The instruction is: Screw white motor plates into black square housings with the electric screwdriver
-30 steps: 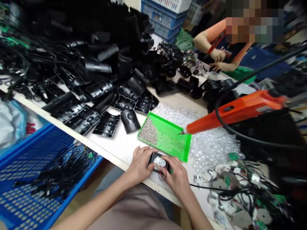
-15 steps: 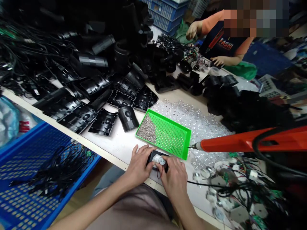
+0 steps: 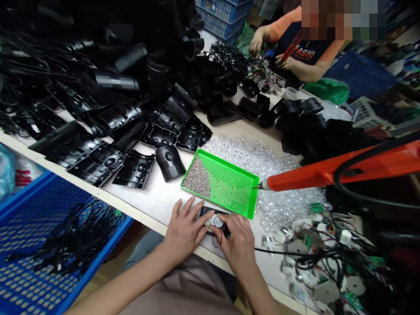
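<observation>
A small round motor with a white fitting sits in a black plastic housing near the table's front edge. My left hand is around the housing's left end, its index finger and thumb at the white fitting. From the other side, my right hand grips the motor between thumb and fingers. A thin wire hangs below the motor. Just beyond my hands lies a green perforated tray with a heap of small screws at its left. The tip of an orange electric screwdriver hangs over the tray's right rim.
Black plastic shells spread leftward. Clear plastic pieces lie behind the tray. Loose motors and wires are piled at right. A blue crate with cables stands below the edge. Across the table, a co-worker holds a red tool.
My left index finger has moved onto the white fitting beside the motor. The view has shifted slightly. The co-worker's lower hand has risen to the red tool.
</observation>
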The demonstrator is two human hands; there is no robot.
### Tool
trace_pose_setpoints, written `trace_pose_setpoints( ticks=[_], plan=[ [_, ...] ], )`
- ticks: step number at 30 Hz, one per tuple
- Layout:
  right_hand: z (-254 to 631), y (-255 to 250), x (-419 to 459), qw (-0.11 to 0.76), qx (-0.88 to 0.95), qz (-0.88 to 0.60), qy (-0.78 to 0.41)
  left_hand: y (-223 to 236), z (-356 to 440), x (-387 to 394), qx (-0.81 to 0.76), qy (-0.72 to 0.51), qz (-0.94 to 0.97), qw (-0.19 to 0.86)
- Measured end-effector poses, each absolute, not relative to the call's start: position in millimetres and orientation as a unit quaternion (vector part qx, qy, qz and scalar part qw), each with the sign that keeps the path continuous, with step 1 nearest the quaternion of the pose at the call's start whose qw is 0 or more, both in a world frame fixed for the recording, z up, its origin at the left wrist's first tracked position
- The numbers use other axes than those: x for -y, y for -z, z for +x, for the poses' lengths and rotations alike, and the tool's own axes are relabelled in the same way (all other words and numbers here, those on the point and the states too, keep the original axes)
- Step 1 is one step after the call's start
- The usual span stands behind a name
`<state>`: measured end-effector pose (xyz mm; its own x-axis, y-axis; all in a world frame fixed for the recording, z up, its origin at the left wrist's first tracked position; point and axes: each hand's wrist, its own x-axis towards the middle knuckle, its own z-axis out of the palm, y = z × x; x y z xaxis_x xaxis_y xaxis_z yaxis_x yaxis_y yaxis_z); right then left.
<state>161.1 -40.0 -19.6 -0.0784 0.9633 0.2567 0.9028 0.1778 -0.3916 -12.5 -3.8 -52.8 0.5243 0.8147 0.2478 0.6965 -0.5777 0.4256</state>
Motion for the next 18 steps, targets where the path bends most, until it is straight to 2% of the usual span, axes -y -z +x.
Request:
trace_pose_setpoints(
  ticks=[6,10,14,16,18],
  plan=[
    [161.7,24.3,38.3,0.233,0.742,-0.624,-0.069,57.8,-12.6,5.3,-0.444,-0.191,0.866,0.129],
    [162.5,18.3,41.2,0.237,0.736,-0.628,-0.089,56.2,-20.3,2.6,-0.426,-0.194,0.863,0.192],
    [188.5,-14.5,40.5,0.228,0.756,-0.593,-0.159,47.3,-27.6,-2.5,-0.421,-0.263,0.83,0.253],
    [205.0,-36.8,30.3,0.289,0.716,-0.619,-0.146,42.4,-26.4,-5.9,-0.406,-0.288,0.826,0.264],
    [214.4,-55.7,10.4,0.403,0.644,-0.643,-0.093,39.2,-21.3,-9.5,-0.381,-0.297,0.832,0.273]
  ],
)
